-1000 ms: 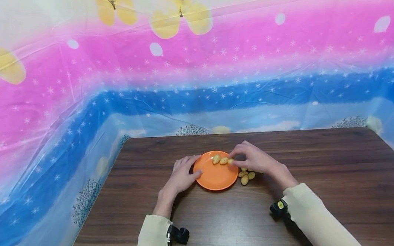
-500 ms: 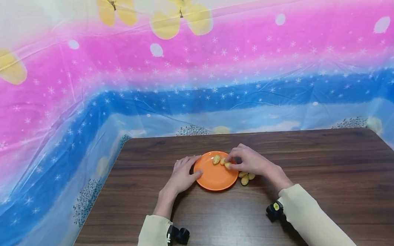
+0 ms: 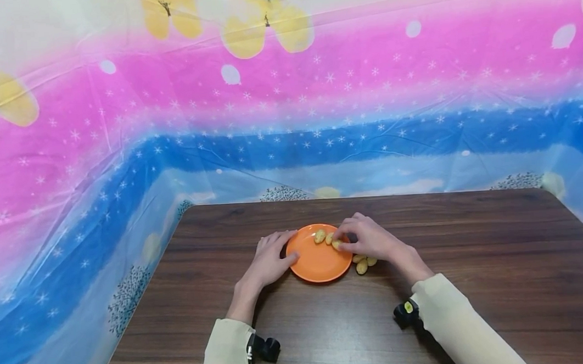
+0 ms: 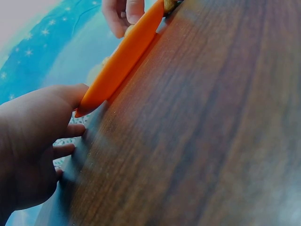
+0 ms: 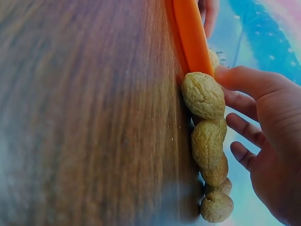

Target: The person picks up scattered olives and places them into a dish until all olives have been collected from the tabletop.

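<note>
- Since a second ago, my right hand slid left over the orange plate, pinching a wrinkly tan lump.
- Loose lumps on the table, just my side of that hand.
- Two more lumps on the plate, left of it.
- Left hand touches the plate's left edge, fingers loose.
- Pink-and-blue backdrop past both hands.

Head view bright, tabletop faintly glaring; wrist views dimmer, seemingly blurred.

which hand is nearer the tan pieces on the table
Right. The right hand is close beside the tan pieces; the left hand is across the orange plate from them, touching its opposite rim.
</note>
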